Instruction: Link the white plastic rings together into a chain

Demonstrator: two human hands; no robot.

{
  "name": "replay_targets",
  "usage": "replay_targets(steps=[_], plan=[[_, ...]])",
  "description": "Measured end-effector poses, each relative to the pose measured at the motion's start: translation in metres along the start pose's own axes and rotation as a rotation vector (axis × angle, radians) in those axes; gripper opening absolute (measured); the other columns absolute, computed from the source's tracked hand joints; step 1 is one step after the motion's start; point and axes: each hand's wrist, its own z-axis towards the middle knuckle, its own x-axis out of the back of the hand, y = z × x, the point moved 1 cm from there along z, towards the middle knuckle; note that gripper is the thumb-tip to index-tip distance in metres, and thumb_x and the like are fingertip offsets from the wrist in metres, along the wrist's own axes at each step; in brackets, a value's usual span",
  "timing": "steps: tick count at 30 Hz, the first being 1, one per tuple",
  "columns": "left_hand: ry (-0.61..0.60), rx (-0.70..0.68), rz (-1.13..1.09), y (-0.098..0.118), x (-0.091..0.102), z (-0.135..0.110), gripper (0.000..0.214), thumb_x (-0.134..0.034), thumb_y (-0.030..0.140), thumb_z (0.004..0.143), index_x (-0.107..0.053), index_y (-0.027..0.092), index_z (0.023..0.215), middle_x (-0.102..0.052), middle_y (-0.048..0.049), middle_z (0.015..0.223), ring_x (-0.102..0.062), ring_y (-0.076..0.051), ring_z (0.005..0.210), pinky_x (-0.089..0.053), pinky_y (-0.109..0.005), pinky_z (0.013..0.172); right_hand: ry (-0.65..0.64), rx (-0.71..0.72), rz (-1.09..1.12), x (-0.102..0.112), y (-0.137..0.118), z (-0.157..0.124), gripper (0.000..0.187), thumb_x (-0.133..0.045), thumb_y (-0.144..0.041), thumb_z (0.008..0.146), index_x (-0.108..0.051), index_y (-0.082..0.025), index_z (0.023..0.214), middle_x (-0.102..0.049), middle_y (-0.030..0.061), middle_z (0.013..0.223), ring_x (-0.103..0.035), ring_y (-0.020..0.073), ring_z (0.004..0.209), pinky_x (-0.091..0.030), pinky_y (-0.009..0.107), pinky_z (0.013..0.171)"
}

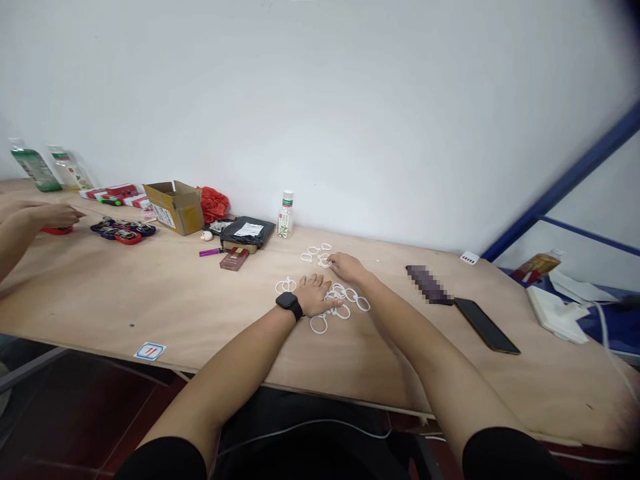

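Observation:
My left hand [315, 295], with a black watch [289, 303] on its wrist, lies flat with fingers spread on several white plastic rings [319, 325]. Part of that pile is hidden under the palm. More rings of the pile [363, 304] stick out to the right of the thumb, and others [285, 287] lie left of the hand. Farther back, my right hand [347, 267] has its fingertips closed on a white plastic ring [323, 261] at the table. Beside it, a few more rings [313, 251] lie in a small group.
Behind stands a clear bottle [285, 217]. To the left are a dark red box [234, 259], a black parcel [247, 231] and an open carton [175, 207]. A phone [486, 325] lies at right. Another person's hand [55, 215] is at far left, near red and blue items [123, 230].

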Motion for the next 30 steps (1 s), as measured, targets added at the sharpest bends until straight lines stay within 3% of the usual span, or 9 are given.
replay_targets(steps=[7,12,15,20,23,30], plan=[[0.162,-0.033,0.027,0.009,0.013,0.001,0.055,-0.042,0.062,0.088,-0.058,0.018,0.117,-0.062,-0.016,0.122,-0.051,-0.033,0.12,-0.024,-0.057,0.106,0.231,-0.112,0.108,0.014,-0.003,-0.045,0.014,-0.056,-0.024,0.087,-0.067,-0.021,0.095,-0.068,0.0061,0.096,-0.061,0.0184,0.087,-0.041,0.027,0.074],[0.354,0.038,-0.096,0.009,0.023,0.004,0.048,-0.049,0.045,0.09,-0.05,0.018,0.13,-0.063,-0.0135,0.122,-0.056,-0.028,0.115,-0.037,-0.044,0.101,0.403,-0.075,0.327,0.019,-0.019,-0.073,0.016,-0.055,-0.026,0.087,-0.068,-0.021,0.094,-0.068,0.0037,0.094,-0.06,0.0156,0.075,-0.045,0.028,0.073],[0.426,-0.009,-0.262,0.009,0.025,0.005,0.049,-0.049,0.037,0.091,-0.045,0.018,0.137,-0.064,-0.0113,0.121,-0.061,-0.023,0.106,-0.044,-0.036,0.093,0.447,-0.037,0.467,0.018,-0.033,-0.088,0.017,-0.055,-0.029,0.086,-0.068,-0.021,0.094,-0.068,0.0037,0.09,-0.06,0.0152,0.069,-0.047,0.028,0.069],[0.432,-0.118,-0.34,0.012,0.025,0.005,0.032,-0.054,0.03,0.089,-0.063,0.019,0.117,-0.072,-0.0057,0.097,-0.065,-0.019,0.086,-0.049,-0.03,0.083,0.452,-0.009,0.538,0.016,-0.044,-0.095,0.018,-0.055,-0.031,0.087,-0.07,-0.022,0.093,-0.069,0.0048,0.086,-0.062,0.0173,0.072,-0.049,0.03,0.071],[0.436,-0.127,-0.36,0.01,0.022,0.007,0.022,-0.058,0.023,0.085,-0.068,0.019,0.104,-0.072,-0.0045,0.096,-0.066,-0.018,0.086,-0.049,-0.03,0.083,0.514,-0.052,0.546,0.013,-0.042,-0.091,0.019,-0.054,-0.029,0.085,-0.071,-0.023,0.092,-0.071,0.0046,0.089,-0.063,0.0177,0.073,-0.05,0.031,0.073],[0.403,-0.04,-0.27,-0.007,0.015,0.017,0.025,-0.062,0.023,0.082,-0.068,0.017,0.106,-0.068,-0.0079,0.099,-0.065,-0.017,0.085,-0.049,-0.03,0.085,0.584,-0.25,0.621,0.006,-0.037,-0.084,0.021,-0.056,-0.03,0.079,-0.073,-0.021,0.088,-0.073,0.0042,0.082,-0.064,0.0181,0.068,-0.05,0.03,0.068]])
